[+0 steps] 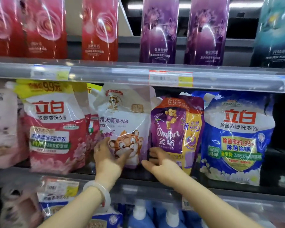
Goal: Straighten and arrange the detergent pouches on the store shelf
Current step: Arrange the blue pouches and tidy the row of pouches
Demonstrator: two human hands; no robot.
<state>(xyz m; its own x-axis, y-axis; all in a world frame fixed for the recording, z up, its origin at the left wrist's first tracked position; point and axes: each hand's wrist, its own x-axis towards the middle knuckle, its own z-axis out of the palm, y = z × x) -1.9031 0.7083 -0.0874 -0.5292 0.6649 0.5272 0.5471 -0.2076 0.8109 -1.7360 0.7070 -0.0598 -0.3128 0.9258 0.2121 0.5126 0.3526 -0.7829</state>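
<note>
Several detergent pouches stand on the middle shelf (138, 177). A white pouch with a tiger cub (122, 122) stands in the centre. My left hand (108, 155) lies on its lower front, fingers spread over the tiger picture. Right of it leans a purple Comfort pouch (176, 129). My right hand (161, 163) reaches to this pouch's lower left edge with fingers loosely bent, and whether it grips is unclear. A red and white pouch (56, 127) stands to the left, a blue pouch (237, 137) to the right.
Tall red (99, 28), purple (160, 30) and teal packs line the upper shelf. A pink pouch (2, 127) sits at far left. Price tags (170, 79) hang on the shelf rails. Blue bottles with white caps (139, 213) stand on the shelf below. A dark gap lies right of the blue pouch.
</note>
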